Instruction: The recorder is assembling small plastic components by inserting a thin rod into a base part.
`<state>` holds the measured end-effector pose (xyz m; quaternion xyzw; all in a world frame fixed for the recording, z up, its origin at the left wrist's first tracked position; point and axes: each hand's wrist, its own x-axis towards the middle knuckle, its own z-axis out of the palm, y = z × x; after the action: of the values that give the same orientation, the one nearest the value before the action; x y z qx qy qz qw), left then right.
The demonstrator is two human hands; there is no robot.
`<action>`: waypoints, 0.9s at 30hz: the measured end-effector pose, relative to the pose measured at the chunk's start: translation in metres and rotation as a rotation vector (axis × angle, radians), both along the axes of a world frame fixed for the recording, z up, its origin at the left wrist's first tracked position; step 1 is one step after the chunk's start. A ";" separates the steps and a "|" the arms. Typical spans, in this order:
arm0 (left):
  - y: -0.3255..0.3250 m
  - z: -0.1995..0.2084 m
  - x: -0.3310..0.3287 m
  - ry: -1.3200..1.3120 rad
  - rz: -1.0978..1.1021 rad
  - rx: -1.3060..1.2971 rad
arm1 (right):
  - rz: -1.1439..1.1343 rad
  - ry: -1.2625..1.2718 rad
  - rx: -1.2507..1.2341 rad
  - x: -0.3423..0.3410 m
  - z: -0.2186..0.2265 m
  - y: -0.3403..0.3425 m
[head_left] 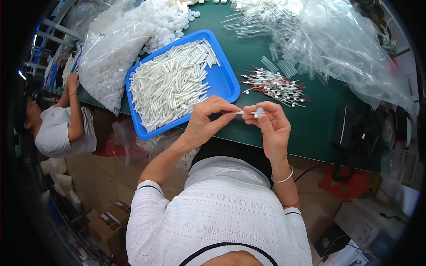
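Note:
My left hand (205,119) pinches a thin white stick (239,112) between thumb and fingertips, just past the near edge of the blue tray. Facing it, my right hand (274,126) grips a small part with a round whitish cap (259,112) at its end. The two pieces meet or nearly meet between my fingers; whether they are joined I cannot tell. Many short white sticks (171,84) fill most of the blue tray (228,82). Beyond my right hand lies a loose heap of thin red-and-white pieces (277,88) with small white ends.
Clear tubes (288,66) are scattered beside a large clear plastic bag (341,48) at the far right. At the far left, a bag of white round caps (111,57) spills onto the green table (310,133). Another person (66,119) works at left. A black device (344,126) stands at right.

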<state>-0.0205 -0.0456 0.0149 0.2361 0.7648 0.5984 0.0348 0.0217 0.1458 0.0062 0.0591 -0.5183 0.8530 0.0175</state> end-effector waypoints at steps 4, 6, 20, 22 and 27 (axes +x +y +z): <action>0.005 0.007 -0.004 0.260 0.034 -0.102 | -0.139 -0.064 0.423 0.007 0.004 -0.005; 0.003 0.013 -0.002 0.230 -0.004 -0.172 | -0.068 -0.104 0.482 0.004 0.002 0.002; 0.018 0.023 -0.037 -0.007 -0.306 -0.197 | 0.177 -0.270 0.248 -0.017 0.010 0.029; 0.022 0.034 -0.054 -0.321 -0.316 -0.164 | 0.101 -0.218 0.202 -0.022 0.002 0.023; 0.000 0.004 -0.198 0.245 0.128 -0.312 | -0.116 -0.180 0.054 -0.033 -0.012 0.029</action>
<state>-0.2189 -0.0455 0.0192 0.2496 0.8602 0.4405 -0.0603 -0.0113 0.1751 -0.0060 -0.0474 -0.5431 0.8381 0.0184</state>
